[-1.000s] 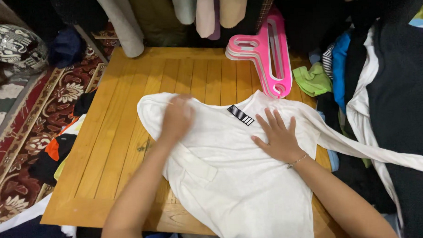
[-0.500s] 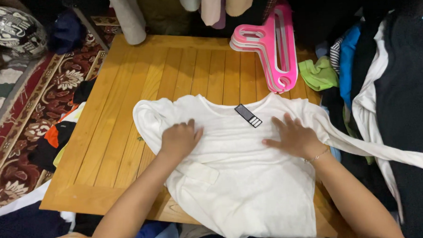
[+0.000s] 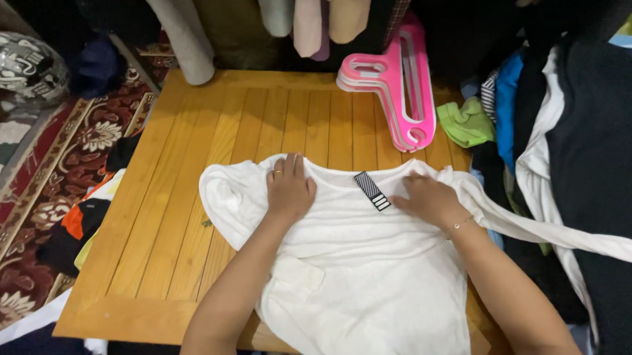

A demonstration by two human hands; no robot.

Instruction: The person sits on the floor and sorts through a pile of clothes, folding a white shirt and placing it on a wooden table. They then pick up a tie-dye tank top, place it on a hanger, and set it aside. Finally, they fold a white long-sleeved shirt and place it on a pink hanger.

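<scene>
Head view, the only one here: a white shirt (image 3: 361,267) lies flat on the wooden bench (image 3: 190,175), collar toward 12 o'clock, hem hanging over the near edge at 6. Left hand (image 3: 290,189) rests palm-down near the collar's left shoulder, fingers pressed together and flat, looks like it's pinning the fabric smooth. Right hand (image 3: 429,198) lies flat at the other shoulder, fingers loosely spread, nothing pinched. Pink hangers (image 3: 404,90) sit stacked at 1 o'clock, well apart. Patterned rug (image 3: 29,180) at 9.

A small rectangular neck label (image 3: 372,191), black with white stripes, lies tilted at the white shirt's (image 3: 361,281) collar.
</scene>
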